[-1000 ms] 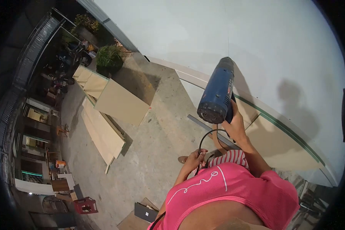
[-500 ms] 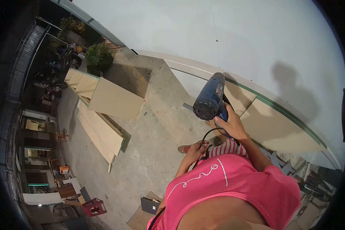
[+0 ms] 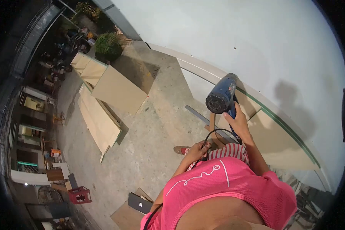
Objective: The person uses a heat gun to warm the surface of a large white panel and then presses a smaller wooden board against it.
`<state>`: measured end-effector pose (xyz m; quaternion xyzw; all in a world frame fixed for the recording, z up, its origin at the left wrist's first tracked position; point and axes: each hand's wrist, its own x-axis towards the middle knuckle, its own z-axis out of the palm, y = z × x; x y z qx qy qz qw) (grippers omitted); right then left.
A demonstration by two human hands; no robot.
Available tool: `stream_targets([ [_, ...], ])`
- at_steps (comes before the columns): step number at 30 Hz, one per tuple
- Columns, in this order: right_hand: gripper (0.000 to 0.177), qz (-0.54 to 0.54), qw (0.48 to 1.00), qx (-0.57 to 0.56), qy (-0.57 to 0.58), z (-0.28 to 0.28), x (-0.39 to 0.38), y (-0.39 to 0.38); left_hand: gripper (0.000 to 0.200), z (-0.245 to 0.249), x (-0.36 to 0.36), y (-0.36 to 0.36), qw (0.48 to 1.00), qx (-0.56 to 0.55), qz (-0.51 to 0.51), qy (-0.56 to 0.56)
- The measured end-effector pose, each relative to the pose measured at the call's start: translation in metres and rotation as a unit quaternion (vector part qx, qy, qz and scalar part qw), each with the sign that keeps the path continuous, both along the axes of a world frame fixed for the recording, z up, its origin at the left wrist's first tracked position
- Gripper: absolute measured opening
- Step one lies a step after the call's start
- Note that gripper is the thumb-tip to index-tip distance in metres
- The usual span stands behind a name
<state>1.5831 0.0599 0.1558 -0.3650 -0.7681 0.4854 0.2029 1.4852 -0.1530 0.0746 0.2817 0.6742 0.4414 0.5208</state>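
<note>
A blue heat gun (image 3: 222, 94) is held up in my right hand (image 3: 238, 119), whose fingers wrap round its handle. Its nozzle points away from me, close to the green-edged rim (image 3: 283, 122) of a large white panel (image 3: 272, 42). Below the heat gun, a black cable (image 3: 215, 131) loops down to my left hand (image 3: 196, 151). The fingers of my left hand are closed round the cable near my waist, over red and white striped cloth (image 3: 228, 152).
Beige boards and a box-shaped piece (image 3: 119, 89) lie on the concrete floor (image 3: 142, 153) to the left. A red plastic stool (image 3: 79, 195) and a dark flat object (image 3: 140, 203) are at the lower left. A green bush (image 3: 108, 46) stands further back.
The heat gun and my right hand have shifted slightly right in the view. The view itself has turned a little, and more of the grey strip behind the heat gun shows.
</note>
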Motion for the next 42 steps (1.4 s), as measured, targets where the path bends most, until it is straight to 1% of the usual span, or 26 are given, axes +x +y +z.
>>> stream_targets([
  [1,0.063,-0.003,1.000,0.003,0.011,-0.007,-0.002,0.000,0.030,0.001,0.000,-0.001,1.000,0.002,0.007,0.006],
  [5,0.058,-0.001,1.000,-0.003,0.024,-0.003,-0.015,-0.002,0.030,0.003,-0.009,-0.005,0.999,-0.008,0.004,0.041],
  [7,0.059,0.003,0.998,0.036,0.052,-0.010,-0.025,-0.002,0.030,0.013,-0.013,-0.007,0.999,-0.034,0.012,0.035],
  [8,0.059,0.008,0.998,0.036,0.050,-0.009,-0.031,-0.003,0.030,0.010,-0.016,-0.009,0.999,-0.033,0.016,0.033],
  [10,0.061,0.036,0.999,0.020,0.018,-0.003,-0.047,-0.002,0.029,-0.001,-0.022,-0.015,0.998,0.012,0.049,0.026],
  [13,0.064,0.069,0.997,0.023,0.000,0.002,-0.074,-0.003,0.029,-0.011,-0.039,-0.023,0.997,0.021,0.051,0.048],
  [14,0.064,0.072,0.997,0.025,0.001,0.002,-0.084,-0.004,0.029,-0.013,-0.046,-0.026,0.997,0.022,0.054,0.050],
  [16,0.064,0.095,0.994,0.048,0.020,0.001,-0.105,-0.004,0.030,-0.018,-0.061,-0.029,0.997,0.035,0.063,0.007],
  [19,0.062,0.092,0.992,0.077,0.043,0.006,-0.138,-0.007,0.031,-0.021,-0.092,-0.032,0.997,0.040,0.044,0.040],
  [23,0.062,0.102,0.990,0.088,0.038,0.000,-0.177,-0.002,0.031,-0.017,-0.128,-0.033,0.995,0.068,0.077,0.013],
  [25,0.060,0.082,0.995,0.050,-0.002,0.001,-0.195,-0.001,0.031,-0.018,-0.148,-0.035,0.996,0.057,0.066,0.017],
  [26,0.060,0.081,0.995,0.052,-0.003,-0.003,-0.202,0.000,0.031,-0.013,-0.157,-0.034,0.996,0.058,0.065,0.016],
  [28,0.059,0.071,0.996,0.054,0.021,-0.012,-0.216,0.003,0.031,-0.004,-0.176,-0.034,0.998,0.020,0.062,-0.018],
  [32,0.058,0.033,0.998,0.058,0.022,-0.007,-0.237,-0.011,0.030,0.004,-0.215,-0.038,0.998,0.027,0.047,-0.025],
  [34,0.059,0.003,0.999,0.051,0.003,-0.007,-0.245,-0.019,0.028,0.012,-0.235,-0.041,1.000,0.020,0.013,0.005],
  [35,0.062,0.004,0.999,0.052,0.015,-0.004,-0.249,-0.024,0.028,0.018,-0.244,-0.044,1.000,0.022,0.012,0.003],
  [37,0.063,-0.006,0.998,0.058,0.011,-0.013,-0.257,-0.026,0.029,0.028,-0.262,-0.049,0.999,-0.032,-0.030,-0.005],
  [38,0.065,-0.015,0.998,0.061,0.008,-0.014,-0.261,-0.028,0.029,0.028,-0.269,-0.052,0.999,-0.031,-0.032,-0.007],
  [40,0.068,-0.026,0.997,0.068,-0.007,-0.012,-0.270,-0.034,0.028,0.022,-0.284,-0.058,0.998,-0.021,-0.055,0.026],
  [42,0.068,-0.020,0.999,0.026,-0.012,-0.002,-0.280,-0.042,0.027,0.011,-0.295,-0.067,0.999,-0.010,-0.048,0.014],
])
